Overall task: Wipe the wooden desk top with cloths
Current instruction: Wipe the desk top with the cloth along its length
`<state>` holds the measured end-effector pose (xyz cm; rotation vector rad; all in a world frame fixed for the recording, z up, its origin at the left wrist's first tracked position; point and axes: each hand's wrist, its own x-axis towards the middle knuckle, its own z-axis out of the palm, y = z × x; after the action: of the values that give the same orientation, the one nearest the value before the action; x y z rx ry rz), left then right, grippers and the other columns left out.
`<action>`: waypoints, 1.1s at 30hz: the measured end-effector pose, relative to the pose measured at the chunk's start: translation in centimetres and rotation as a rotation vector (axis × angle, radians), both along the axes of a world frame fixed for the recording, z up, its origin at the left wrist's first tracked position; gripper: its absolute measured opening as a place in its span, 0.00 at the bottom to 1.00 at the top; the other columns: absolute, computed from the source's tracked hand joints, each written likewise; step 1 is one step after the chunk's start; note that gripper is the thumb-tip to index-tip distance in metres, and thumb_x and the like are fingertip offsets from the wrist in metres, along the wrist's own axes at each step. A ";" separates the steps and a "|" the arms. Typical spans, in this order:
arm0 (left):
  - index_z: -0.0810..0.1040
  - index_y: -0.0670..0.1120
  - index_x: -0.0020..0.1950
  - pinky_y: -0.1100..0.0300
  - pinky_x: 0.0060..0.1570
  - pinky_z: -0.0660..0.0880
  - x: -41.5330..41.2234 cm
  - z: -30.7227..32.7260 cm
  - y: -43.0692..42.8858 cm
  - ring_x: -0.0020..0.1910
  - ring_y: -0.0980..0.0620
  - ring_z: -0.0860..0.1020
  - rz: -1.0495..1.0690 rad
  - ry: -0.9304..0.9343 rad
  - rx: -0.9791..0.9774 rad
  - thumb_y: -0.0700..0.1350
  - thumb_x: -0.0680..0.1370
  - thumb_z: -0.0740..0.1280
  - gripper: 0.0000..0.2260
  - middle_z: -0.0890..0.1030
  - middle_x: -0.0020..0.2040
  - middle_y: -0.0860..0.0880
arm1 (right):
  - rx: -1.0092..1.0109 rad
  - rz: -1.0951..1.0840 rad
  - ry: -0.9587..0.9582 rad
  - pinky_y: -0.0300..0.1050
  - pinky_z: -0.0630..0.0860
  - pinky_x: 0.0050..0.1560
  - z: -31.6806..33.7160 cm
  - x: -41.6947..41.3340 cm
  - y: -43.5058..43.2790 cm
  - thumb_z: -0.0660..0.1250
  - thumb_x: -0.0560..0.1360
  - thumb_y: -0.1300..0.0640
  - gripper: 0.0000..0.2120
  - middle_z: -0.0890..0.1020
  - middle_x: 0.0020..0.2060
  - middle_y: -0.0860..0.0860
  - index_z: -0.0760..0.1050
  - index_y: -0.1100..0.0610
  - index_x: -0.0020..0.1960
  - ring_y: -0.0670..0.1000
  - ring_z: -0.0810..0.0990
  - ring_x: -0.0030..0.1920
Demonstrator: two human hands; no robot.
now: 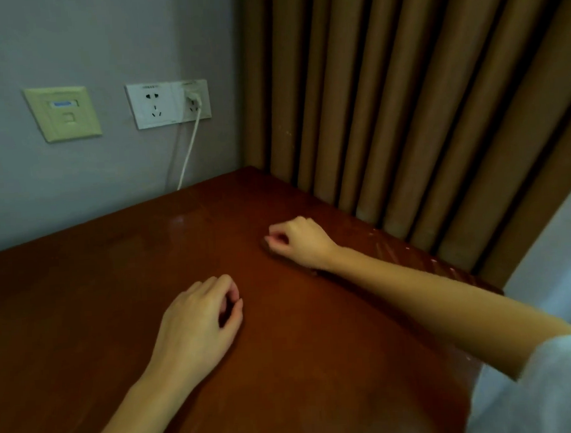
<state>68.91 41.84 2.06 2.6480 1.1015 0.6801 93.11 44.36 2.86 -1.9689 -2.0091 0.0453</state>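
Beyond the left hand (197, 323), a grey-lilac wall (103, 43) carries a cream data plate (63, 113) and a white double socket (168, 104) with a white cord (188, 152) plugged in. Behind the right hand (299, 243) hangs a brown pleated curtain (403, 94) in dim light

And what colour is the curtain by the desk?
The curtain is plain tan brown; head view.

We see a bench (84, 309) of deep reddish-brown wood with a pale sheen near its far edge, a grey-lilac wall (86, 38) and a tan-brown curtain (403, 94) striped by vertical folds of light and dark. The socket plate (154, 105) and its cord (189, 148) are white; the second plate (74, 124) is cream-yellow with a small blue label (65, 103). The sleeve (551, 384) is pale bluish-white.
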 end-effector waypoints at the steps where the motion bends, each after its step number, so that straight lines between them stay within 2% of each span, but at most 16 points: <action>1: 0.71 0.56 0.43 0.70 0.33 0.64 0.0 0.0 0.0 0.35 0.62 0.71 0.002 0.001 0.000 0.49 0.76 0.66 0.04 0.70 0.35 0.60 | -0.005 0.057 0.000 0.42 0.66 0.32 0.1 0.5 -1.5 0.60 0.79 0.50 0.14 0.74 0.29 0.46 0.70 0.50 0.36 0.44 0.73 0.30; 4: 0.71 0.56 0.43 0.70 0.32 0.63 0.0 0.1 0.0 0.34 0.63 0.71 0.008 0.016 -0.006 0.48 0.76 0.67 0.05 0.70 0.34 0.61 | -0.005 -0.003 -0.025 0.44 0.67 0.32 0.3 4.9 -4.0 0.61 0.79 0.50 0.15 0.71 0.25 0.45 0.67 0.49 0.34 0.43 0.71 0.27; 8: 0.70 0.57 0.44 0.70 0.31 0.63 0.4 0.4 -0.1 0.35 0.64 0.70 0.010 0.034 -0.029 0.49 0.77 0.64 0.04 0.69 0.35 0.60 | 0.036 -0.254 0.000 0.44 0.67 0.35 0.0 11.6 -2.8 0.62 0.79 0.50 0.14 0.72 0.24 0.45 0.73 0.53 0.36 0.43 0.71 0.26; 11: 0.68 0.57 0.46 0.69 0.32 0.62 0.6 0.6 -0.1 0.36 0.65 0.69 0.009 0.032 -0.043 0.50 0.78 0.62 0.04 0.69 0.37 0.60 | 0.018 -0.374 0.028 0.47 0.72 0.39 -0.1 13.0 1.4 0.60 0.79 0.50 0.13 0.79 0.33 0.53 0.75 0.53 0.39 0.54 0.79 0.37; 14: 0.68 0.57 0.45 0.69 0.31 0.62 0.5 0.7 -0.2 0.36 0.64 0.70 0.008 0.029 -0.048 0.50 0.78 0.62 0.04 0.69 0.36 0.60 | -0.003 -0.472 0.045 0.51 0.77 0.47 0.0 11.6 5.2 0.59 0.78 0.48 0.10 0.83 0.45 0.57 0.78 0.51 0.46 0.59 0.80 0.47; 16: 0.68 0.57 0.44 0.69 0.31 0.62 0.4 0.7 -0.2 0.36 0.63 0.70 0.001 0.031 -0.051 0.50 0.78 0.63 0.05 0.70 0.36 0.60 | -0.003 -0.441 0.032 0.50 0.78 0.47 0.2 9.5 6.3 0.58 0.78 0.47 0.13 0.83 0.47 0.57 0.79 0.52 0.51 0.59 0.81 0.47; 18: 0.68 0.57 0.44 0.68 0.31 0.63 0.3 0.8 -0.2 0.36 0.62 0.71 -0.004 0.027 -0.042 0.50 0.78 0.63 0.05 0.70 0.35 0.60 | 0.002 -0.309 0.017 0.47 0.75 0.45 0.3 6.6 6.0 0.58 0.79 0.47 0.14 0.83 0.46 0.56 0.79 0.52 0.53 0.57 0.81 0.46; 21: 0.69 0.57 0.43 0.68 0.32 0.64 0.1 0.9 -0.4 0.35 0.62 0.71 -0.002 0.022 -0.050 0.49 0.77 0.64 0.06 0.70 0.35 0.59 | -0.003 -0.061 -0.004 0.43 0.69 0.36 0.1 2.7 2.7 0.60 0.79 0.49 0.10 0.79 0.34 0.50 0.75 0.49 0.41 0.49 0.77 0.36; 23: 0.69 0.57 0.44 0.68 0.32 0.64 0.1 0.9 -0.5 0.35 0.62 0.72 0.001 0.020 -0.053 0.49 0.77 0.64 0.05 0.71 0.35 0.59 | -0.018 0.071 -0.024 0.38 0.65 0.31 0.1 2.4 -0.2 0.60 0.79 0.50 0.14 0.75 0.29 0.46 0.68 0.50 0.35 0.44 0.72 0.30; 24: 0.69 0.57 0.44 0.69 0.32 0.64 0.1 0.9 -0.5 0.36 0.62 0.72 0.002 0.018 -0.058 0.49 0.77 0.64 0.05 0.71 0.35 0.59 | -0.023 0.094 -0.045 0.39 0.65 0.31 0.2 3.1 -1.5 0.59 0.79 0.50 0.15 0.74 0.29 0.46 0.67 0.49 0.34 0.44 0.72 0.30; 27: 0.69 0.57 0.45 0.69 0.32 0.63 0.3 1.0 -0.5 0.36 0.63 0.71 0.008 0.030 -0.063 0.50 0.78 0.64 0.04 0.70 0.36 0.60 | 0.018 -0.004 -0.041 0.44 0.66 0.33 0.0 8.4 -3.7 0.60 0.79 0.51 0.16 0.73 0.27 0.47 0.66 0.50 0.34 0.46 0.72 0.29; 31: 0.67 0.57 0.46 0.69 0.31 0.64 0.7 1.3 -0.5 0.37 0.63 0.71 0.007 0.042 -0.069 0.51 0.79 0.61 0.03 0.70 0.37 0.60 | 0.023 -0.198 0.017 0.44 0.69 0.35 -0.2 13.5 -2.7 0.60 0.79 0.49 0.14 0.76 0.27 0.47 0.74 0.50 0.37 0.44 0.75 0.28; 33: 0.67 0.58 0.46 0.69 0.32 0.64 0.7 1.4 -0.5 0.37 0.63 0.70 0.007 0.057 -0.068 0.51 0.79 0.60 0.03 0.69 0.37 0.60 | 0.005 -0.246 0.013 0.44 0.70 0.37 -0.1 13.5 0.0 0.59 0.80 0.48 0.13 0.78 0.30 0.48 0.77 0.51 0.42 0.48 0.78 0.33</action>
<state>69.57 41.34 3.42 2.6226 1.1279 0.5617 106.58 44.32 2.76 -2.1904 -1.7427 -0.0043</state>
